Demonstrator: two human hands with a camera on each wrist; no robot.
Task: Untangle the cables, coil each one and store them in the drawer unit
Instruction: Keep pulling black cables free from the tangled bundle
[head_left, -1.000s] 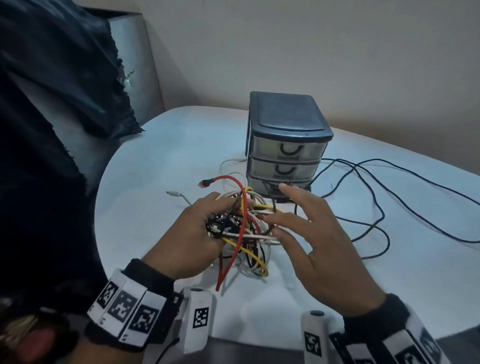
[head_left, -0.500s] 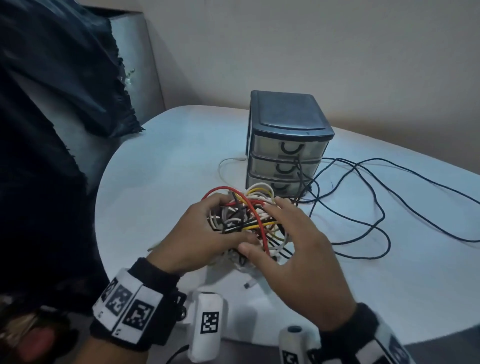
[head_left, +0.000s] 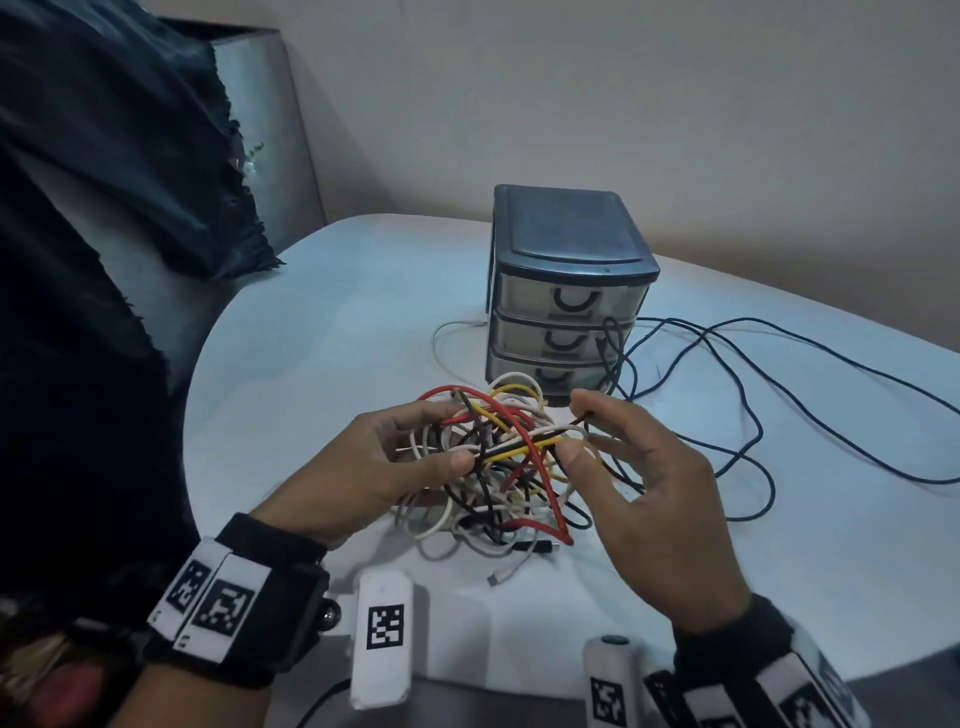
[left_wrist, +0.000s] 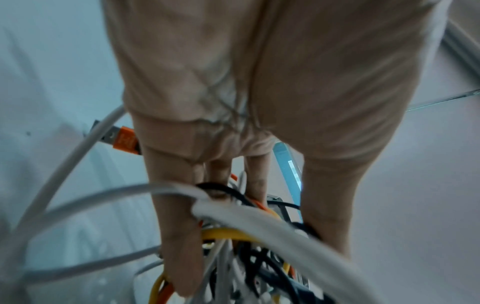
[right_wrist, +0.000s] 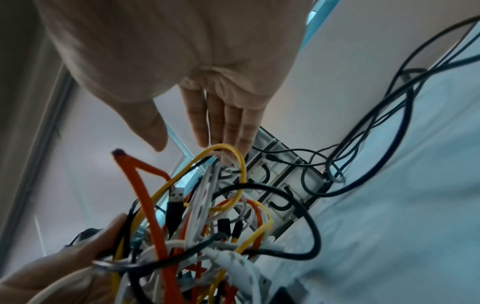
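A tangle of red, yellow, white and black cables (head_left: 511, 457) hangs just above the white table (head_left: 311, 338), in front of the dark three-drawer unit (head_left: 566, 291). All the unit's drawers are shut. My left hand (head_left: 449, 436) grips the tangle's left side, with the thumb on top and the fingers (left_wrist: 179, 236) pushed through the loops. My right hand (head_left: 576, 434) is at the tangle's right side. Its fingers (right_wrist: 228, 127) are straight and spread and touch a yellow loop (right_wrist: 233, 156). The tangle's lower ends and a black plug (head_left: 540, 546) lie on the table.
A long black cable (head_left: 753, 415) sprawls over the table to the right, and one strand crosses the lower drawer fronts. A thin white cable (head_left: 441, 343) lies left of the unit. Dark cloth (head_left: 104, 208) hangs at the left. The table's curved front edge is close below my wrists.
My left hand has lifted and turned the tangle. My right hand, which lay over the tangle half a second ago, has drawn back to its right side with fingers spread.
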